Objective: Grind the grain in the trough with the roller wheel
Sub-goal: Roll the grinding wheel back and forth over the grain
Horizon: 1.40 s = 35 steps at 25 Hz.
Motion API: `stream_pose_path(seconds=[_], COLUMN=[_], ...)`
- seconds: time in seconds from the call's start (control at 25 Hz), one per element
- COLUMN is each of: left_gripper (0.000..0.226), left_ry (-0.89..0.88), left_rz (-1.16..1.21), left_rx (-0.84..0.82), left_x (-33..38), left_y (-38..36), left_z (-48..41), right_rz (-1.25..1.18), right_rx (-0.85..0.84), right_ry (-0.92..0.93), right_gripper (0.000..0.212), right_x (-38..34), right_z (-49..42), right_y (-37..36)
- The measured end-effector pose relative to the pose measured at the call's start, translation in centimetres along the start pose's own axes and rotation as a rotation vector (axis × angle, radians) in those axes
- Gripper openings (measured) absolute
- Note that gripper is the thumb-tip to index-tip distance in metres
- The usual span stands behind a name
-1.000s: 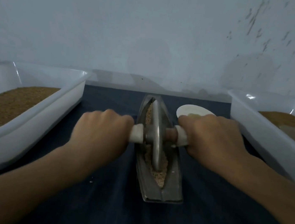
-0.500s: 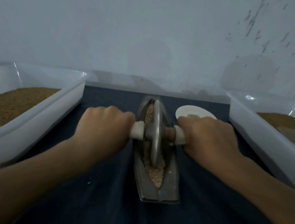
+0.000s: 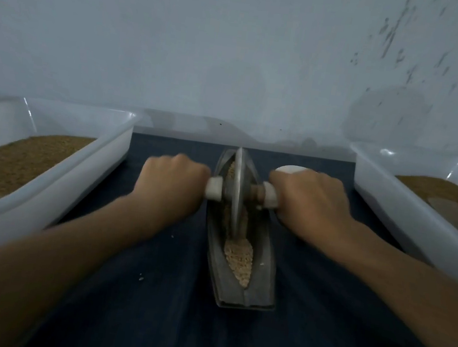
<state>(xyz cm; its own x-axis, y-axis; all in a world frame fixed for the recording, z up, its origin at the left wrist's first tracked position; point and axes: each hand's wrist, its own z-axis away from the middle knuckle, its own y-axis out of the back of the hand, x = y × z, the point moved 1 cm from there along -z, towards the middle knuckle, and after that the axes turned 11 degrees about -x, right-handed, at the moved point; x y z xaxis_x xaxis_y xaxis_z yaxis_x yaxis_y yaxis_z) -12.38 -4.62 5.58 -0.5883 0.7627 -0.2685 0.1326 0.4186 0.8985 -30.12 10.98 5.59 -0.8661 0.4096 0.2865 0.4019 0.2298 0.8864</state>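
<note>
Handling the roller wheel (image 3: 236, 191): a thin metal disc on a cross axle, judged stiff and fairly heavy. It stands on edge in the groove and would likely tip sideways unless both ends are held level.
Where to hold: the two pale handle ends (image 3: 214, 192), one on either side of the disc; the rim is no place for fingers.
Left grip (image 3: 171, 183): closed in a fist round the left handle, knuckles up, with only the handle's inner end showing beside it.
Right grip (image 3: 308, 200): wrapped the same way round the right handle, inner end showing.
Wheel's place: between the two grips, over the far part of the trough (image 3: 262, 278).
Trough: a narrow metal boat lying lengthwise on the dark worktop (image 3: 146, 321), running from between the grips back towards the person; judged heavy enough to stay put.
Grain (image 3: 237, 256): loose, coarse and light, heaped in the groove nearer the person than the grips. A few crumbs lie on the worktop.
Risk: uneven pressure could throw grain over the lip.
</note>
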Motion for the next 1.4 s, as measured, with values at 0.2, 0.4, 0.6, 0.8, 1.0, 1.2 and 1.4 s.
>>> stream_pose_path(seconds=[0.2, 0.4, 0.6, 0.8, 1.0, 1.2, 1.4], left_gripper=[0.038, 0.009, 0.039, 0.009, 0.001, 0.043, 0.011], left_ry=[-0.055, 0.070, -0.090, 0.064, -0.012, -0.192, 0.067], left_rz=[-0.003, -0.054, -0.014, -0.099, -0.129, -0.001, -0.007], left_rx=[0.159, -0.097, 0.162, 0.061, -0.006, 0.192, -0.013], left_x=[-0.2, 0.7, 0.1, 0.6, 0.8, -0.1, 0.3], left_y=[-0.1, 0.9, 0.3, -0.2, 1.1, 0.1, -0.7], left_z=[2.8, -4.8, 3.3, -1.3, -3.7, 3.4, -3.7], right_rz=[0.022, -0.146, -0.001, -0.101, -0.195, -0.019, -0.062], right_rx=[0.139, -0.191, 0.143, -0.065, -0.128, 0.095, -0.126], right_ry=[0.022, -0.196, 0.042, -0.125, -0.152, 0.040, -0.147], right_gripper=[0.026, 0.019, 0.018, 0.022, 0.021, 0.031, 0.010], right_x=[0.1, -0.1, -0.1, 0.0, 0.2, 0.4, -0.4], right_z=[1.9, -3.7, 3.3, -1.8, -1.7, 4.4, -3.7], right_y=[-0.4, -0.9, -0.1, -1.2, -1.5, -0.3, -0.3])
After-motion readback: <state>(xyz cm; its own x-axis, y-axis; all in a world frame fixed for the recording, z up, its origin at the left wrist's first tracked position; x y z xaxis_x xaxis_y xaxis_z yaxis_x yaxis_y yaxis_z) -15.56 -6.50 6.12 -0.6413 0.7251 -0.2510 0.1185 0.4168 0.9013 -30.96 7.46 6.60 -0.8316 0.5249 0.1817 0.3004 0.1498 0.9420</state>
